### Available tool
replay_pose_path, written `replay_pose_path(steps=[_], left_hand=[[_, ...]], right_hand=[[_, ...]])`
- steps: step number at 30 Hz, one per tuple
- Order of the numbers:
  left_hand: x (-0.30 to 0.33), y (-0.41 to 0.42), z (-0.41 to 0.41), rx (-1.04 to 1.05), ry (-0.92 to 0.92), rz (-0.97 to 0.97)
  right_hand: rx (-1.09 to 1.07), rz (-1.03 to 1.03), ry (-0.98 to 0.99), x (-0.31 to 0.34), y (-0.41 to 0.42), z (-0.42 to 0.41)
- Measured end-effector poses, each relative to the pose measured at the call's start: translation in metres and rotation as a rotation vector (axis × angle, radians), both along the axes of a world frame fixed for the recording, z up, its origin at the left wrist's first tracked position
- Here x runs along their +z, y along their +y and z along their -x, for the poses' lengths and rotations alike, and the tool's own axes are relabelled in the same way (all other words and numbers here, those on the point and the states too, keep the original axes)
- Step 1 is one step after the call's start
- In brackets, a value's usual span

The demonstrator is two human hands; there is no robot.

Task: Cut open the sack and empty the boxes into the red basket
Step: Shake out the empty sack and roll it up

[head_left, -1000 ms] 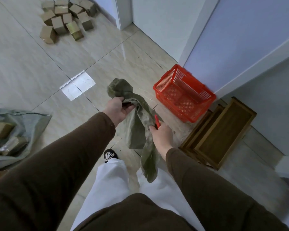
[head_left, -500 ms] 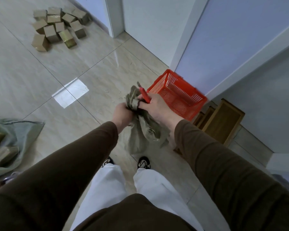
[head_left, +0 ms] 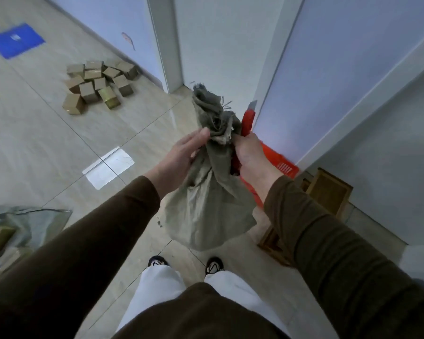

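A: Hands status?

B: Left hand [head_left: 179,157] is against the left side of the grey-green woven sack [head_left: 206,206], fingers extended and loosely cupping the gathered neck, thumb side toward the bunched top. Not a firm clamp.

A: Right?

B: Right hand [head_left: 249,155] is curled tight around a red utility knife [head_left: 248,121], blade end pointing up past the frayed sack mouth. Same hand presses against the right side of the neck.

A: Sack position?

B: In the air in front of the person, above the shoes [head_left: 186,264]. Neck twisted, body hanging below the hands and bulging.

A: Basket?

B: Red basket [head_left: 283,165] is on the floor [head_left: 34,133] by the right wall, mostly hidden behind the right hand and sack. Wooden crate [head_left: 331,189] just beside it.

A: Boxes?

B: Pile of cardboard boxes [head_left: 99,85] on the floor far left, near the wall. Another opened sack [head_left: 25,221] with boxes at the left edge. Blue mat [head_left: 16,40] in the far left corner.
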State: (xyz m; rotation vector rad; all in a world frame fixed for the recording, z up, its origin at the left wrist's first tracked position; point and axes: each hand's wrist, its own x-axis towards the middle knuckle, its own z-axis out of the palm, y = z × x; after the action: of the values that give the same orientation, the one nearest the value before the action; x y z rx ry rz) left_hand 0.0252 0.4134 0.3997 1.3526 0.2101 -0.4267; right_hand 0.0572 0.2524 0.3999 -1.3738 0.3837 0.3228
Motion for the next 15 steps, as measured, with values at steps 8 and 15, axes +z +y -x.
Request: replay_pose_path(steps=[8, 15], left_hand=[[0.03, -0.005, -0.03, 0.213, -0.204, -0.248], [0.099, -0.042, -0.054, 0.375, 0.079, 0.232]], right_hand=[[0.281, 0.01, -0.291, 0.076, -0.005, -0.013], [0.249, 0.307, -0.401, 0.023, -0.015, 0.034]])
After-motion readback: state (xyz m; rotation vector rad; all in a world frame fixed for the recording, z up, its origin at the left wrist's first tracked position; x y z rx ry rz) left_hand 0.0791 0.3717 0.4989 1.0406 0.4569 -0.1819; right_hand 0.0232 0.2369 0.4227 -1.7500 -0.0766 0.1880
